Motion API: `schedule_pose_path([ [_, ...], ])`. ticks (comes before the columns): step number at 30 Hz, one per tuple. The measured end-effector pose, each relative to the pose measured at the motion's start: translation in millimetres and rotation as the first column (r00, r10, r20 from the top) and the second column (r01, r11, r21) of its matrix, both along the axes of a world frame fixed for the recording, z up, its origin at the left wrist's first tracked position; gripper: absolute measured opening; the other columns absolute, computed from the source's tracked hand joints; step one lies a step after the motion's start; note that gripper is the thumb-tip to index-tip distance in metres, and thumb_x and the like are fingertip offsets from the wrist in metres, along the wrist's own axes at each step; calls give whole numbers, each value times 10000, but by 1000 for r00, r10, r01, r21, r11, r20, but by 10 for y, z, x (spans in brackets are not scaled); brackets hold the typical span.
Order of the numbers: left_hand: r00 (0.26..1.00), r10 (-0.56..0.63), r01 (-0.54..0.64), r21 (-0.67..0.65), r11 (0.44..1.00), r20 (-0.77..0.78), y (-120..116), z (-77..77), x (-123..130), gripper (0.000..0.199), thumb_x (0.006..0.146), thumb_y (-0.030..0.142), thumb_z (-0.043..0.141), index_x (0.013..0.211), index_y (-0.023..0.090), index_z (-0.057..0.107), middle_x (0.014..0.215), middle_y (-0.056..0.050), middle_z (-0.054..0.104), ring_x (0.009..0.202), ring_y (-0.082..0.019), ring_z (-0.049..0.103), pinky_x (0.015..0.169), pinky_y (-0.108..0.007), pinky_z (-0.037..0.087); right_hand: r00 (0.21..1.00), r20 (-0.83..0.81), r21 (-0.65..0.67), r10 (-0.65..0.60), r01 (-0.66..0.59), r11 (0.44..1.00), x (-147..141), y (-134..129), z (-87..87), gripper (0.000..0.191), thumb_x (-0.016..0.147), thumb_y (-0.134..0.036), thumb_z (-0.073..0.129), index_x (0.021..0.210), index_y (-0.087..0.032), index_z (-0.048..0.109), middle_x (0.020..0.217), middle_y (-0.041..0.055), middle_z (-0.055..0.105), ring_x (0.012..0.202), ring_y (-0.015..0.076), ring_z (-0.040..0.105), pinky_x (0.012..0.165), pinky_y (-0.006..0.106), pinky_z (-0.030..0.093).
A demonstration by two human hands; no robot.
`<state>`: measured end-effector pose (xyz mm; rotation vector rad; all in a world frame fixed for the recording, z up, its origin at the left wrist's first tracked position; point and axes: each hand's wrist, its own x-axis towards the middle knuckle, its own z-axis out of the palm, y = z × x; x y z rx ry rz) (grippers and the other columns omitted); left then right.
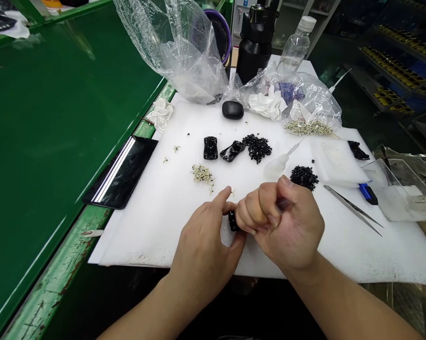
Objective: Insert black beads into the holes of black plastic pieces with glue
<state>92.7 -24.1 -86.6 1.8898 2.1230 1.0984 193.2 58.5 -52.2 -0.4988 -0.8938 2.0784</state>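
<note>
My left hand [207, 231] curls its thumb and fingers around a small black plastic part [233, 221], low over the white foam sheet. Most of that part is hidden by my fingers. My right hand [287, 222] is closed in a fist against the part's right side. A bit of something greyish shows inside the fist, too covered to name. Beyond my hands lie two similar black parts, one straight [210, 148] and one angled [233, 151]. Beside them are a pile of tiny black pieces [257, 148] and a pile of tiny pale pieces [202, 174].
A needle-tipped bottle [277, 165], more black pieces [304, 177] and metal tweezers [352, 208] lie to the right. A dark tablet [121, 172] rests at the left edge. Plastic bags [195, 61], a black flask [254, 52] and a clear bottle [296, 45] stand behind.
</note>
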Motion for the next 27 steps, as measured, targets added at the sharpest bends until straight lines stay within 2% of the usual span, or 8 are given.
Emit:
schedule_pose_path([
  [15,1000,-5,5,8,1000,-17,8,1,12,609,764,167,679,1313,171,414,982,-16,685,853,-162,635,832,-267,526,1000,-7,-15,-11,11,1000,-57,-10,-28,492,885,-408,395,449,-186,346,417,-21,290,412,98,297,462,262,297],
  [18,1000,0,0,0,1000,-25,-4,2,-20,595,784,197,670,1322,171,415,993,-27,685,852,-169,642,833,-274,529,999,4,-16,46,-46,999,-26,-18,76,527,889,-500,408,463,-196,350,407,-29,263,398,101,273,438,260,261],
  [21,999,24,-26,-61,998,-38,-90,-17,-183,590,825,288,642,1356,206,401,1027,-42,685,901,-210,650,855,-334,532,996,54,31,71,-73,997,292,117,322,571,849,-669,420,525,-201,382,458,-41,252,421,105,271,456,272,274],
  [22,998,45,-49,-95,994,-46,-133,-33,-269,575,834,325,631,1356,233,411,1050,-43,683,913,-226,652,852,-359,535,996,85,81,24,-31,996,462,208,415,566,820,-695,458,552,-199,405,486,-43,266,439,106,284,473,280,296],
  [23,994,84,-91,-127,988,-63,-177,-51,-364,532,835,363,627,1326,265,448,1068,-38,678,919,-239,650,856,-384,535,989,114,154,-92,74,985,648,320,500,542,798,-684,515,574,-197,436,519,-40,291,465,108,311,491,286,319],
  [24,991,99,-113,-161,980,-93,-216,-66,-459,513,824,419,632,1298,297,479,1104,-33,667,930,-250,648,852,-403,536,957,147,250,-249,208,946,836,450,569,506,797,-645,555,583,-194,471,524,-38,307,486,113,340,512,295,341],
  [26,990,64,-90,-206,975,-127,-246,-60,-615,460,835,462,603,1265,327,507,1142,-29,645,993,-267,634,848,-414,538,847,96,462,-524,428,777,1154,730,629,335,768,-443,652,589,-195,517,528,-32,370,509,110,376,527,289,364],
  [27,990,10,-39,-206,978,-141,-224,-28,-658,443,839,458,597,1255,328,518,1150,-30,635,1017,-272,625,864,-417,534,775,107,459,-623,518,722,1259,865,609,262,787,-335,647,595,-199,530,555,-28,411,548,108,414,579,283,397],
])
